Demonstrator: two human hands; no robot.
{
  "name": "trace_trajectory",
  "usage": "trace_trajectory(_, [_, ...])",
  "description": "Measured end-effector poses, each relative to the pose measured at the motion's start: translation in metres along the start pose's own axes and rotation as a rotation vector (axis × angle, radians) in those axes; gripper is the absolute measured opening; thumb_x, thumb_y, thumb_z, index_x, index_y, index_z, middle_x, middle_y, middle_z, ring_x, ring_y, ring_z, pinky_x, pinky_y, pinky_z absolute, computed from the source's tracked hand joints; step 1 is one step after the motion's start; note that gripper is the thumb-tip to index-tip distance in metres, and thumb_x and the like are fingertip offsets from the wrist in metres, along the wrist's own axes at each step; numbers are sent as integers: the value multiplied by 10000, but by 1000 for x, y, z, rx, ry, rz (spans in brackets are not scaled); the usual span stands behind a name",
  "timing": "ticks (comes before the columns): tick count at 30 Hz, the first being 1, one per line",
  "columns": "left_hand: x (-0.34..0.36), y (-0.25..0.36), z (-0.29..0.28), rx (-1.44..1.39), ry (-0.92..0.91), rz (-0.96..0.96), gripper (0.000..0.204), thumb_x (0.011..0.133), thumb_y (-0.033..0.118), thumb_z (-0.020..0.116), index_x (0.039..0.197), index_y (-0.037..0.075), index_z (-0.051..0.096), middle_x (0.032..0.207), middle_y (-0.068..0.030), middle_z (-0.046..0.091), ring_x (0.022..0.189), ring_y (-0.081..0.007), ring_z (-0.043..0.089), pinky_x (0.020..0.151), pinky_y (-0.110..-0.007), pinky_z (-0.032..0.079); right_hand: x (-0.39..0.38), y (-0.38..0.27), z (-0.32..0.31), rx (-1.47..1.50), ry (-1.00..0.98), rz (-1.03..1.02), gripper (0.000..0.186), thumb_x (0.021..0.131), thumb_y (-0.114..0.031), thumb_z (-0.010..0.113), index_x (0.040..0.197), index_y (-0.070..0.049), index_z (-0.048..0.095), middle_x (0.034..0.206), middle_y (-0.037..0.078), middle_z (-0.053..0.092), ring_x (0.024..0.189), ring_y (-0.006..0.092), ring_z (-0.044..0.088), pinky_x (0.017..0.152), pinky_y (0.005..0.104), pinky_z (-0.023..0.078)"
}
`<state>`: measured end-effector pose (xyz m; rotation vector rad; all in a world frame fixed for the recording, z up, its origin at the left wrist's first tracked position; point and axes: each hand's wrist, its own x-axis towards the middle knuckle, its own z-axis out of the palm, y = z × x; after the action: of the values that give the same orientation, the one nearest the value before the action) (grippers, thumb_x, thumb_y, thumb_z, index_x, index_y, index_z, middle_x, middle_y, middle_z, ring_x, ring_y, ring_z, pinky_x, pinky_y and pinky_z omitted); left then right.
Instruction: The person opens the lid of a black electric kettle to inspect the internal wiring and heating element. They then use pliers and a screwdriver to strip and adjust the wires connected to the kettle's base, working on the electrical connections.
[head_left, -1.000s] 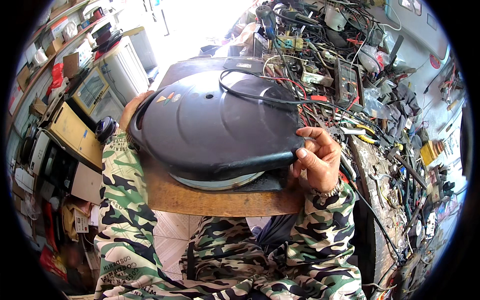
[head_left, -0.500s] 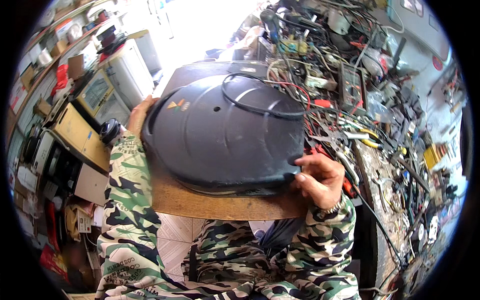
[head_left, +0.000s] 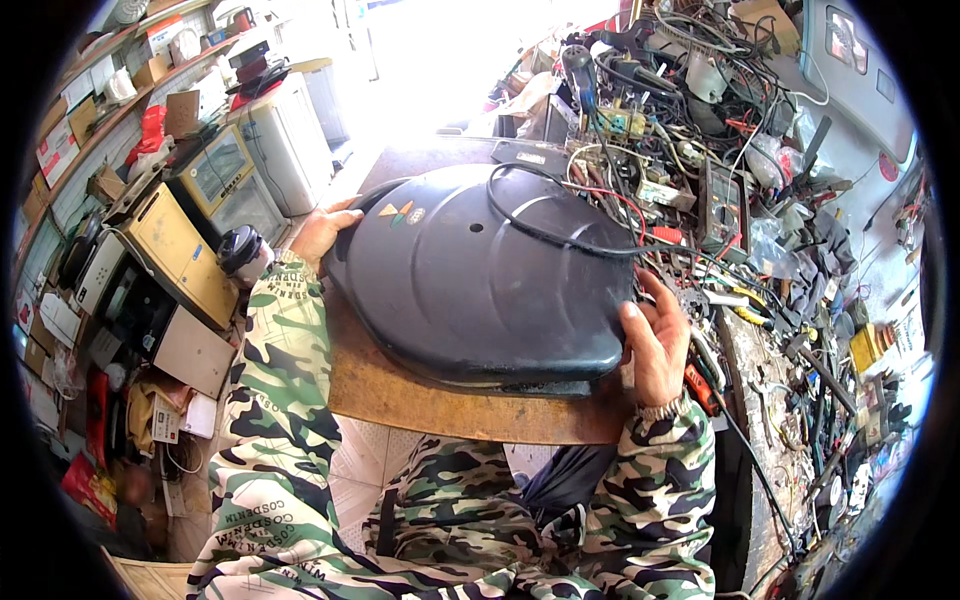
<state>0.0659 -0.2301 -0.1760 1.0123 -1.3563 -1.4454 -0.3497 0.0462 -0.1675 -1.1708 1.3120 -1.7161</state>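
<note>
A large black rounded housing (head_left: pixel 440 300) with curved ridges, a small round hole and a coloured sticker lies on a brown wooden table (head_left: pixel 450 415). My left hand (head_left: pixel 322 234) grips its far left end, by the dark handle-like rim; most of those fingers are hidden. At the right end, my right hand (head_left: pixel 657 345) holds the housing's edge, the thumb in front and the fingers reaching behind. A black cable (head_left: pixel 520 218) loops over the top of the housing and trails off to the right.
Tangled wires, pliers (head_left: pixel 742 303) and other tools crowd the bench (head_left: pixel 750 390) on the right. A lidded container (head_left: pixel 243 254) stands beside my left forearm. Shelves, cabinets (head_left: pixel 180 255) and boxes line the left side.
The housing and both hands appear farther right in the view, which has shifted too. My right hand has gone from a fingertip touch at the near right corner to a hold on the right end.
</note>
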Motion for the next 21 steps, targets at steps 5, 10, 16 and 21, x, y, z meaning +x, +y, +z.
trace_trajectory(5, [-3, 8, 11, 44, 15, 8, 507, 975, 118, 609, 1443, -77, 583, 1270, -177, 714, 1059, -201, 704, 936, -294, 554, -4, 1, 5, 119, -34, 5, 660, 961, -27, 726, 1537, 66, 420, 692, -32, 573, 506, 28, 441, 445, 217, 311])
trace_trajectory(10, [-6, 8, 14, 29, 43, -27, 500, 974, 106, 614, 1431, -97, 580, 1248, -191, 717, 1023, -206, 717, 904, -301, 575, -9, 9, -1, 127, -51, 25, 583, 960, -25, 723, 1488, 61, 492, 682, -36, 574, 484, 27, 444, 432, 207, 314])
trace_trajectory(16, [-2, 7, 12, 16, 29, 4, 527, 984, 98, 613, 1467, -99, 540, 1276, -197, 705, 1023, -218, 722, 918, -303, 579, -8, 3, -5, 160, -97, 74, 453, 958, -24, 738, 1378, 48, 585, 693, -37, 600, 476, 25, 456, 433, 204, 325])
trace_trajectory(21, [12, 2, 6, -67, -68, -1, 510, 1013, 87, 583, 1485, -95, 521, 1301, -190, 699, 1057, -217, 727, 934, -305, 589, 0, 7, -4, 139, -41, 28, 402, 965, -28, 736, 1337, 55, 605, 722, -14, 629, 490, 45, 497, 441, 210, 350])
